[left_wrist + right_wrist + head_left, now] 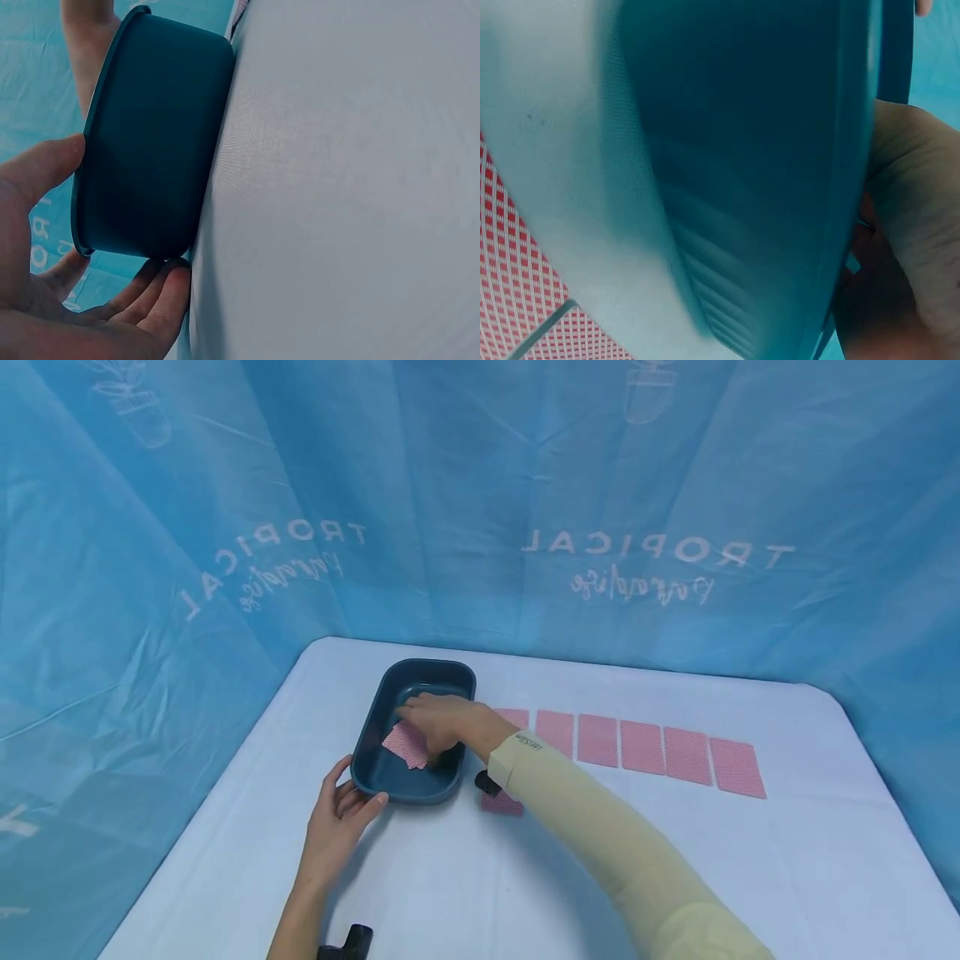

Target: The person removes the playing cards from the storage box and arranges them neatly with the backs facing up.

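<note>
Head: bin (405,785) long axis near-far, L fingers (337,772) gripping — R fingers (422,702) by cards (406,744), grip unclear.

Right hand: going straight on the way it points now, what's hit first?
Probably the left inner wall of the dark blue tub: the right hand points leftward inside it. Depth is unclear; if it slopes down, the tub floor could come first.

"TROPICAL", with "Paradise" in script beneath, is printed mirrored in white on the blue curtain (465,468), left and right of centre in the head view's upper half. Small dark lettering is borne by the pale yellow sleeve (600,827) mid-frame, not surely readable.
</note>
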Motion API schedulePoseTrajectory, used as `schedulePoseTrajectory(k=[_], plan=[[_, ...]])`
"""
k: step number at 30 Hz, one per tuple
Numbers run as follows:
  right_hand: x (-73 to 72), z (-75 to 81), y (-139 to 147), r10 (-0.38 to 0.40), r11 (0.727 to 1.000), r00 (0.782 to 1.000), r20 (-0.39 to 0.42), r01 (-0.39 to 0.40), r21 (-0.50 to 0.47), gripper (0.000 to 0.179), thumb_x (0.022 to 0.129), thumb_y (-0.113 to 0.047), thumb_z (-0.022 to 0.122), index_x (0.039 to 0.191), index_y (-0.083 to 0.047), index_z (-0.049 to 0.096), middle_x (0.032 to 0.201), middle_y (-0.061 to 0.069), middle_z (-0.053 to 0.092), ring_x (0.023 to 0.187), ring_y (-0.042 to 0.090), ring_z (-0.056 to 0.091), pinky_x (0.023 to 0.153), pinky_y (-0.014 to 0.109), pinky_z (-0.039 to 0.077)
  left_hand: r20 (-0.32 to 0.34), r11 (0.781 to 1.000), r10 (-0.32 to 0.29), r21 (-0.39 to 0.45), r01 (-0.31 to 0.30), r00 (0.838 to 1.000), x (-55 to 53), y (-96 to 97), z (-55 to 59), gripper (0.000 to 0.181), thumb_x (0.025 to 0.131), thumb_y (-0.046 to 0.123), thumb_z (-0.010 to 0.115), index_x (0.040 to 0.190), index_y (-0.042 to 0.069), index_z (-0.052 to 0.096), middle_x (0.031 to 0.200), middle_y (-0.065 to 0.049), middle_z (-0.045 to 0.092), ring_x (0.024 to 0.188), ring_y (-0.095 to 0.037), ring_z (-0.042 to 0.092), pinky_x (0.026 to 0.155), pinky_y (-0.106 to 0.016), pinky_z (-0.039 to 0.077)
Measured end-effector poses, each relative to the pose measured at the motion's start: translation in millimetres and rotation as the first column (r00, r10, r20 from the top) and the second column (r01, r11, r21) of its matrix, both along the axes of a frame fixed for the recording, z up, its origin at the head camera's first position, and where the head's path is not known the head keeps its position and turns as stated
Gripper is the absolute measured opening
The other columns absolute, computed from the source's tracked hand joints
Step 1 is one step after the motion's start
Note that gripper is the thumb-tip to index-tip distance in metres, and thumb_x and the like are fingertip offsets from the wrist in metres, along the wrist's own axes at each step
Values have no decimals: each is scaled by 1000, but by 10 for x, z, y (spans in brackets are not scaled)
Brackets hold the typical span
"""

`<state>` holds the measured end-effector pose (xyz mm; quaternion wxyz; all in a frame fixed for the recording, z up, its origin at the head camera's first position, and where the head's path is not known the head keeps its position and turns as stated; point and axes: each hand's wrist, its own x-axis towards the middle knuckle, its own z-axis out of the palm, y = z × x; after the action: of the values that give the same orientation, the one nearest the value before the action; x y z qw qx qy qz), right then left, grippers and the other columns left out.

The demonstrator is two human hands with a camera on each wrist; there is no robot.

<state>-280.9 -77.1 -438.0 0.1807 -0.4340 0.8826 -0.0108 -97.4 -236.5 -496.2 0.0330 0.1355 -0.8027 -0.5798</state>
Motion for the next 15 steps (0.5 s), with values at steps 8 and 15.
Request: schedulePoseTrajectory(k=[8,15], plan=[[20,-8,1,8,1000,1000,15,-8,-9,78,73,-26,86,141,-18,48,131,-3,52,114,13,45,99,33,43,1,1000,5,8,-5,1000,11,-9,5,86,82,43,74,151,33,23,143,-15,43,125,-30,50,97,-40,43],[19,-16,-25,34,999,999,-27,-34,-7,83,74,-24,85,145,-16,43,137,-1,49,120,14,45,100,32,43,3,1000,10,3,-10,1000,-1,2,26,84,84,40,74,151,32,24,142,-15,44,124,-30,50,97,-41,43]])
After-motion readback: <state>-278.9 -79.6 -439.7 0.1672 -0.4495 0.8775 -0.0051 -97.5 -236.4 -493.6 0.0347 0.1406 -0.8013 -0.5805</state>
